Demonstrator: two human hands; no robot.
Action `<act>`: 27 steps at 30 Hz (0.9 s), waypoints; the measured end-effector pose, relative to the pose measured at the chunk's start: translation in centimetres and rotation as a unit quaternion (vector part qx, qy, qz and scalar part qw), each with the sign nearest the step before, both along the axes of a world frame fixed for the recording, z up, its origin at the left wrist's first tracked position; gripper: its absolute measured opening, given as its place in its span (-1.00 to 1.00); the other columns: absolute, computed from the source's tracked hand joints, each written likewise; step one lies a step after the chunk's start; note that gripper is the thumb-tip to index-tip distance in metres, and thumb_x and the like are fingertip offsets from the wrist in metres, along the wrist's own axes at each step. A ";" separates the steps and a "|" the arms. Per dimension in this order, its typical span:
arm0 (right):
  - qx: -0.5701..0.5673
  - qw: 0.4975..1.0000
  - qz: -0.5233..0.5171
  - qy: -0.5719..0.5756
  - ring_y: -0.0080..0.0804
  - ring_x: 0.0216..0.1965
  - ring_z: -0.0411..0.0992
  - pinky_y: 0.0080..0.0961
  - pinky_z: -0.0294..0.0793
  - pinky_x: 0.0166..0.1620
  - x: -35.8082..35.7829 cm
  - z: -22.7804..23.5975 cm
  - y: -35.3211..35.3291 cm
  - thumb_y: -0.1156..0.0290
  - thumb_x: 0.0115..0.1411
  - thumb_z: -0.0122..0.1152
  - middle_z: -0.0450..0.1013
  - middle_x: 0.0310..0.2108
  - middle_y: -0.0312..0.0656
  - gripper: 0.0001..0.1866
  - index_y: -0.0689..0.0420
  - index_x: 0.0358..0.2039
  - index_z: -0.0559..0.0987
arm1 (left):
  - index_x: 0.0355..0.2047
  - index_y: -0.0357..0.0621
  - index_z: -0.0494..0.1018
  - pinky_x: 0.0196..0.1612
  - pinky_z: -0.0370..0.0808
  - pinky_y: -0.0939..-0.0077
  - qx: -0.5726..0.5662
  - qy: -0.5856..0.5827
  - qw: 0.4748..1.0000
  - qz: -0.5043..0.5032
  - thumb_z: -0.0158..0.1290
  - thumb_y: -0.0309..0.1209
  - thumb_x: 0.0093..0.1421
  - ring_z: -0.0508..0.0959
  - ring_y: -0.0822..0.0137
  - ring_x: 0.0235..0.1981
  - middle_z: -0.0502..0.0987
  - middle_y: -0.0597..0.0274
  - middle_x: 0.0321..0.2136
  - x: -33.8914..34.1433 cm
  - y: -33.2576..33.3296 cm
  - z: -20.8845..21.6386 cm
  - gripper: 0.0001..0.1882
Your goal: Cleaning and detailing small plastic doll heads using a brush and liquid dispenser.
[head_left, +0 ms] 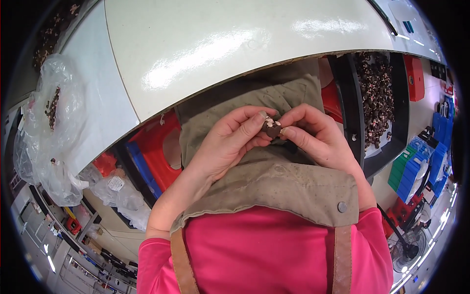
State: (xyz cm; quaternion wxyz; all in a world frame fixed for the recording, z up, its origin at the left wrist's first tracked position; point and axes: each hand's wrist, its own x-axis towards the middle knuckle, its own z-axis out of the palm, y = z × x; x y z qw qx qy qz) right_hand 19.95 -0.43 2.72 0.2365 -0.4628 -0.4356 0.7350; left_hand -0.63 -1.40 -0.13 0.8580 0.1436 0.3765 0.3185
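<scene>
A small dark brown piece with pale pink bits on top (272,129) is held over my lap, in front of the apron (245,183). My left hand (235,132) pinches it from the left between thumb and fingers. From the other side, my right hand (318,137) has its thumb and forefinger closed at the piece's right edge. Its exact kind is too small to tell. Similar dark and pink pieces (376,98) fill a black tray (401,122) at my right.
A white table (235,44) curves across in front of me. On its left part lies a clear plastic bag (61,122) with a few dark pieces. Red stools (159,149) stand below the table; blue and green bins (406,169) and a fan (409,250) are at the far right.
</scene>
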 end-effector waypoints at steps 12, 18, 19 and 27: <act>0.055 0.998 -0.003 -0.036 -0.61 -0.21 0.40 -0.66 0.36 -0.11 -0.1 0.2 -0.2 0.51 0.23 0.06 0.44 -0.27 -0.27 -0.84 0.25 -0.18 0.44 | 0.01 -0.22 0.36 -0.18 0.49 0.73 -0.005 0.000 1.000 -0.001 -0.08 -0.27 0.31 0.49 0.56 -0.23 0.49 0.31 -0.24 0.1 0.0 0.2 -0.65; 0.056 0.997 -0.047 0.002 -0.54 -0.15 0.37 -0.60 0.33 -0.06 0.4 -1.2 -0.9 0.48 0.16 0.18 0.39 -0.18 -0.23 -0.71 0.25 -0.11 0.39 | 0.05 -0.20 0.34 -0.15 0.48 0.67 0.006 0.031 0.999 0.037 -0.07 -0.30 0.30 0.47 0.54 -0.18 0.48 0.32 -0.23 0.9 -0.2 0.7 -0.64; 0.056 0.997 -0.048 0.002 -0.54 -0.15 0.37 -0.60 0.33 -0.06 0.5 -1.4 -0.9 0.48 0.16 0.18 0.39 -0.18 -0.23 -0.71 0.25 -0.11 0.39 | 0.04 -0.20 0.34 -0.14 0.47 0.66 0.032 0.050 0.998 0.035 -0.07 -0.31 0.30 0.47 0.54 -0.18 0.48 0.31 -0.23 0.9 -0.3 0.8 -0.65; 0.233 0.971 0.002 -0.056 -0.43 -0.21 0.31 -0.54 0.27 -0.09 0.0 -2.4 -0.6 0.45 -0.07 0.41 0.32 -0.30 -0.22 -0.62 0.18 -0.30 0.39 | -0.02 -0.21 0.37 -0.10 0.43 0.62 0.149 0.094 0.984 0.016 -0.11 -0.36 0.32 0.46 0.49 -0.16 0.47 0.26 -0.18 1.0 -0.5 0.3 -0.72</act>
